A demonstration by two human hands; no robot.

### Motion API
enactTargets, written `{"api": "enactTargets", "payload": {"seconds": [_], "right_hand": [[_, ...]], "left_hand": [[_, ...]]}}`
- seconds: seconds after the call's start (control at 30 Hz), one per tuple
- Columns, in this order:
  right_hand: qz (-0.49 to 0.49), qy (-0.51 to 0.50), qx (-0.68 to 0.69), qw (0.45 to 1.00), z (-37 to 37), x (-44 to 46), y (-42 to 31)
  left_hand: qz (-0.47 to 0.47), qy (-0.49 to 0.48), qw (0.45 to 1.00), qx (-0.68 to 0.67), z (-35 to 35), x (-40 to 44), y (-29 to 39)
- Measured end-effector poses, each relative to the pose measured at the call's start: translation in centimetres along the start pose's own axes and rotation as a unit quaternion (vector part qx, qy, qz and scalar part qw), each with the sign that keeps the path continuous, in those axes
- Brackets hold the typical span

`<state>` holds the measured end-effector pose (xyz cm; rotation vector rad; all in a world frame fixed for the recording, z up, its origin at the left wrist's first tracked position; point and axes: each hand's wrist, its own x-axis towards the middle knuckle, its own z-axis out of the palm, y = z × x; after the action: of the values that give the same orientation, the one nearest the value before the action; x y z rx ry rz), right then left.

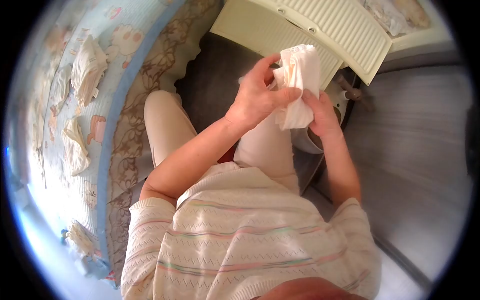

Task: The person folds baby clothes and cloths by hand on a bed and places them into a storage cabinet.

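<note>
The person's left hand (257, 95) and right hand (322, 112) pinch a folded white cloth (302, 82) between thumbs and fingers. The cloth is held in front of the cream drawers (345, 30); left of those drawers lies the patterned bedspread (112, 65), bearing more cloths (88, 70).

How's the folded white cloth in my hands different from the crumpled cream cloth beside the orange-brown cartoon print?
The white cloth is folded in layers; the cream cloth lies loose and crumpled. Left hand and right hand hold the white cloth; the cream cloth rests on the pale-blue cover. Both are pale fabric.
</note>
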<state>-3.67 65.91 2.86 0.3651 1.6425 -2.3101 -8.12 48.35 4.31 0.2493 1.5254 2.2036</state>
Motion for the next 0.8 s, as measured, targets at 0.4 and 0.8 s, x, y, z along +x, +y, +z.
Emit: {"api": "enactTargets", "payload": {"seconds": [0.4, 0.8], "right_hand": [[-0.238, 0.125, -0.198, 0.943, 2.2, 1.1, 0.6], [-0.096, 0.081, 0.076, 0.989, 2.7, -0.9, -1.4]], "left_hand": [[0.206, 0.111, 0.937, 0.261, 0.8, 1.3, -1.0], [0.37, -0.056, 0.862, 0.342, 3.9, -1.5, -1.6]]}}
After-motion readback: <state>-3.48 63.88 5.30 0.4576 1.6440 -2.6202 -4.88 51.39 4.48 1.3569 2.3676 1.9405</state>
